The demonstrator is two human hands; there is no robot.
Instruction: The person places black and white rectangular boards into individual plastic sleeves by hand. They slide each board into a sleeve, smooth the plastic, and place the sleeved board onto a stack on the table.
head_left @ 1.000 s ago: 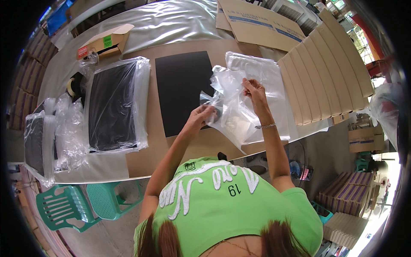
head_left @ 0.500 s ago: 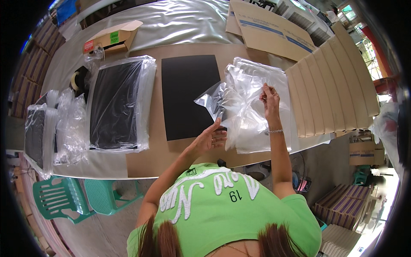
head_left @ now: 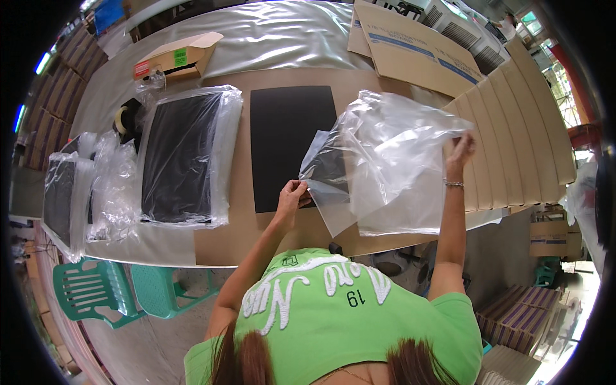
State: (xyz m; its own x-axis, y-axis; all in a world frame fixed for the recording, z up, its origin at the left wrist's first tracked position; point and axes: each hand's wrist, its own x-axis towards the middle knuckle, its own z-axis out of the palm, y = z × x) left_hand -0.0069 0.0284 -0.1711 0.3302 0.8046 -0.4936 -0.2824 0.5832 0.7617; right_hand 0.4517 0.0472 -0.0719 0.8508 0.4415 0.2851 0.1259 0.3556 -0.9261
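Observation:
Between my hands a clear plastic bag (head_left: 391, 144) is stretched out over a pile of other clear bags (head_left: 417, 221). My left hand (head_left: 292, 197) pinches its near left edge. At its far right corner my right hand (head_left: 461, 151) is closed on the film. The bag's left part overlaps a black board (head_left: 292, 141), which lies flat on a brown sheet (head_left: 221, 247). To the left, a stack of black boards in clear wrapping (head_left: 183, 160) lies flat.
Further left are crumpled plastic packs (head_left: 112, 186) and a tape roll (head_left: 122, 120). An open carton (head_left: 183, 61) stands at the back left. Flat cardboard (head_left: 420, 48) lies at the back right, and a row of tan boards (head_left: 513, 135) leans on the right. Green chairs (head_left: 96, 292) stand below the table.
My right hand has moved right, pulling the bag wide. My left hand has moved slightly left and closed on the bag's edge; its fingers were spread before.

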